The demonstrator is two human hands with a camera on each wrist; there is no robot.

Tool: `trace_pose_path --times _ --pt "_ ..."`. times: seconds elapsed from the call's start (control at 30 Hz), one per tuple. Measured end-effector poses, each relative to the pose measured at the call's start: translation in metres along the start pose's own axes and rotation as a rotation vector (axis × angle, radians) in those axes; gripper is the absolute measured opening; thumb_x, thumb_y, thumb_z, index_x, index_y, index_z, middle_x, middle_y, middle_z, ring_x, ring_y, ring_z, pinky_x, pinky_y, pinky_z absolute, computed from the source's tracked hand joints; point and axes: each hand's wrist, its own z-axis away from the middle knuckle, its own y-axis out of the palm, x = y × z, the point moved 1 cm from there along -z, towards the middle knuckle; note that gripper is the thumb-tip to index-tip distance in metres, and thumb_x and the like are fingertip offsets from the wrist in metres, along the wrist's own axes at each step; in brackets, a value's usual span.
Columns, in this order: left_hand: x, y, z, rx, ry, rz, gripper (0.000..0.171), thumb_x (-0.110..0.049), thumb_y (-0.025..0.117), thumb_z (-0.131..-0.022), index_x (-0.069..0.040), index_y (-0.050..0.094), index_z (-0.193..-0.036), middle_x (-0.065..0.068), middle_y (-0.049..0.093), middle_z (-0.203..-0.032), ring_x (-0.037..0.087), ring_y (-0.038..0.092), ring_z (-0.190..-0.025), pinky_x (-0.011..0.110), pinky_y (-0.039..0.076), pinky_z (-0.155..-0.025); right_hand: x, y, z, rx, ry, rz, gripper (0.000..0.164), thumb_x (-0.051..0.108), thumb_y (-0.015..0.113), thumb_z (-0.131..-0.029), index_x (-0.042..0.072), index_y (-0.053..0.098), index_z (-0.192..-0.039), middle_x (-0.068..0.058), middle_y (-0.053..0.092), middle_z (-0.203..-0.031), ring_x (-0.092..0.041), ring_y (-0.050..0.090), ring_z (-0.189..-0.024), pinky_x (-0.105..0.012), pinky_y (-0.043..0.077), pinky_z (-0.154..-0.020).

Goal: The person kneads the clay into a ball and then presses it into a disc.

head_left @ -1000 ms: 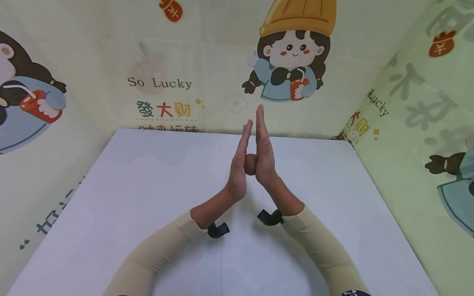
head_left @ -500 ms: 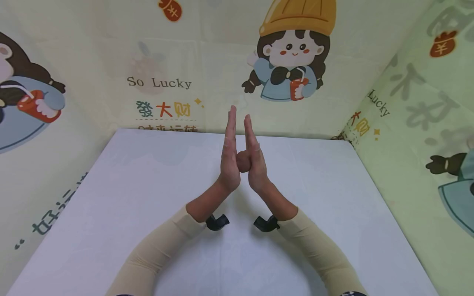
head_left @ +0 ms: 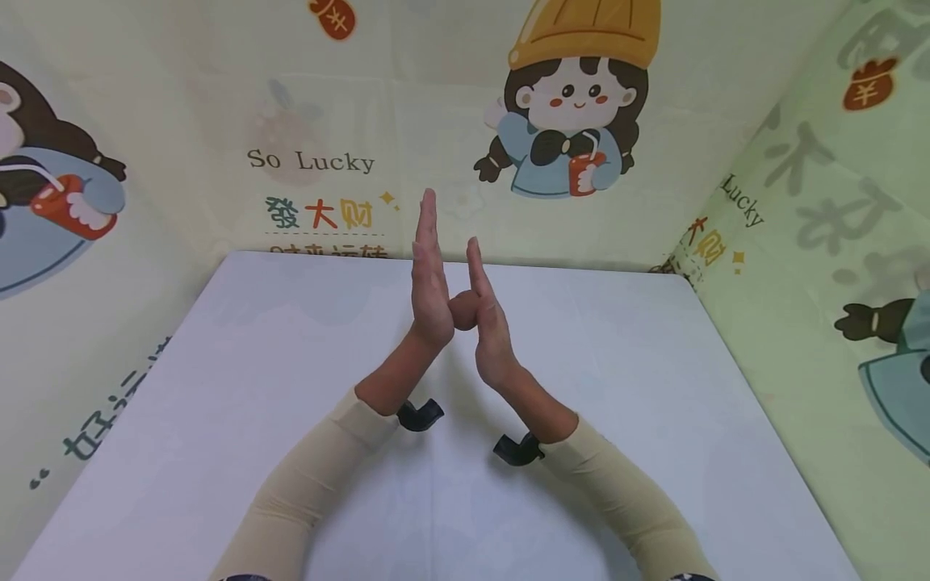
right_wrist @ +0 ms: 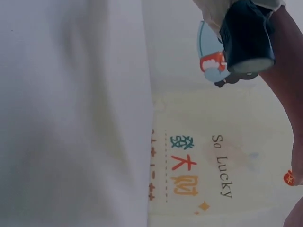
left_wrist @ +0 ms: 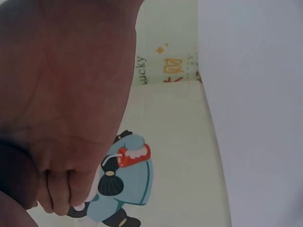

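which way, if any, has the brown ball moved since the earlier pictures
Yes, in the head view the brown ball has shifted left relative to the yellow-hatted figure.

I see the bare palm of the left hand [left_wrist: 66, 94] close up, fingers [left_wrist: 59, 191] side by side, with a dark, rounded object [left_wrist: 16, 172] against it, partly cut off. Behind hangs a pale printed wall covering [left_wrist: 184, 151] showing a blue-clad cartoon figure [left_wrist: 130, 184]; a flat white worktop [left_wrist: 260, 118] borders it.

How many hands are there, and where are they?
2. The left hand is on one side of the brown ball, and the right hand is on the other. No others show.
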Motion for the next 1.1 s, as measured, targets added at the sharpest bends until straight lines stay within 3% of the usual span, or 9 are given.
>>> trace_pose_path --times 0.23,0.5,0.6,0.67,0.77,0.9,0.93,1.0,1.1 --pt "0.006 -0.01 -0.011 -0.064 -0.01 -0.032 0.069 -0.032 0.014 -0.106 0.002 0.016 -0.166 0.008 0.016 -0.175 0.008 0.01 -0.158 0.033 0.005 -0.126 0.002 0.007 0.006 -0.009 0.056 0.038 0.086 0.064 0.019 -0.11 0.004 0.001 -0.168 -0.007 0.053 -0.077 -0.019 0.049 -0.079 -0.031 0.043 -0.086" --pt "0.019 -0.018 -0.012 -0.036 -0.047 -0.107 0.067 -0.028 0.014 -0.106 0.0 0.013 -0.167 0.007 0.01 -0.176 0.008 0.004 -0.159 0.032 0.004 -0.126 0.011 0.012 0.005 -0.007 0.013 0.078 0.088 0.066 0.022 -0.109 0.007 -0.006 -0.168 -0.003 0.041 -0.075 -0.018 0.04 -0.074 -0.035 0.041 -0.08" --pt "0.025 -0.02 -0.009 -0.005 -0.086 -0.152 0.067 -0.029 0.016 -0.106 -0.004 0.011 -0.168 0.005 0.008 -0.177 0.006 0.0 -0.159 0.033 0.001 -0.125 0.019 0.012 0.002 -0.011 -0.006 0.121 0.088 0.065 0.021 -0.109 0.004 -0.004 -0.168 -0.011 0.061 -0.125 -0.015 0.052 -0.118 -0.037 0.036 -0.11" --pt "0.028 -0.019 -0.006 0.02 -0.113 -0.17 0.068 -0.029 0.017 -0.106 -0.006 0.011 -0.169 0.004 0.006 -0.177 0.005 -0.002 -0.159 0.034 0.0 -0.126 0.024 0.011 0.0 -0.013 -0.015 0.155 0.088 0.065 0.019 -0.109 0.002 -0.001 -0.167 -0.014 0.035 -0.165 -0.019 0.03 -0.151 -0.042 0.02 -0.123" --pt "0.033 -0.016 -0.001 0.066 -0.147 -0.166 0.069 -0.03 0.017 -0.105 -0.008 0.009 -0.169 0.001 0.004 -0.177 0.004 -0.004 -0.158 0.039 -0.002 -0.126 0.028 0.009 -0.003 -0.021 -0.019 0.188 0.089 0.066 0.018 -0.109 0.0 0.001 -0.167 -0.012 -0.007 -0.176 -0.024 -0.006 -0.161 -0.048 0.002 -0.127" --pt "0.037 -0.011 0.007 0.105 -0.209 -0.109 0.07 -0.035 0.017 -0.105 -0.014 0.008 -0.17 -0.005 0.0 -0.177 0.002 -0.005 -0.157 0.045 0.001 -0.126 0.031 0.005 -0.007 -0.028 -0.007 0.174 0.092 0.068 0.019 -0.107 0.001 0.001 -0.167 -0.01 -0.007 -0.176 -0.021 0.0 -0.16 -0.044 0.014 -0.124" --pt "0.038 -0.01 0.009 0.117 -0.226 -0.102 0.069 -0.037 0.016 -0.105 -0.016 0.008 -0.171 -0.007 -0.001 -0.177 0.001 -0.006 -0.157 0.046 0.003 -0.126 0.032 0.004 -0.008 -0.033 -0.003 0.162 0.092 0.069 0.02 -0.107 0.002 0.001 -0.168 -0.008 -0.006 -0.176 -0.017 0.022 -0.155 -0.039 0.026 -0.118" --pt "0.04 -0.007 0.013 0.141 -0.242 -0.094 0.07 -0.044 0.016 -0.106 -0.019 0.008 -0.171 -0.008 -0.003 -0.176 0.001 -0.006 -0.157 0.048 0.006 -0.125 0.033 0.001 -0.01 -0.045 0.014 0.146 0.092 0.07 0.021 -0.106 0.005 0.001 -0.168 -0.005 -0.006 -0.177 -0.011 0.054 -0.121 -0.03 0.04 -0.098" --pt "0.042 -0.003 0.02 0.186 -0.23 -0.117 0.073 -0.052 0.015 -0.107 -0.017 0.008 -0.171 -0.006 -0.001 -0.177 0.004 -0.006 -0.158 0.049 0.004 -0.126 0.033 -0.004 -0.014 -0.061 0.037 0.123 0.092 0.072 0.022 -0.105 0.009 0.001 -0.169 0.0 -0.006 -0.177 -0.014 0.042 -0.065 -0.028 0.036 -0.062"
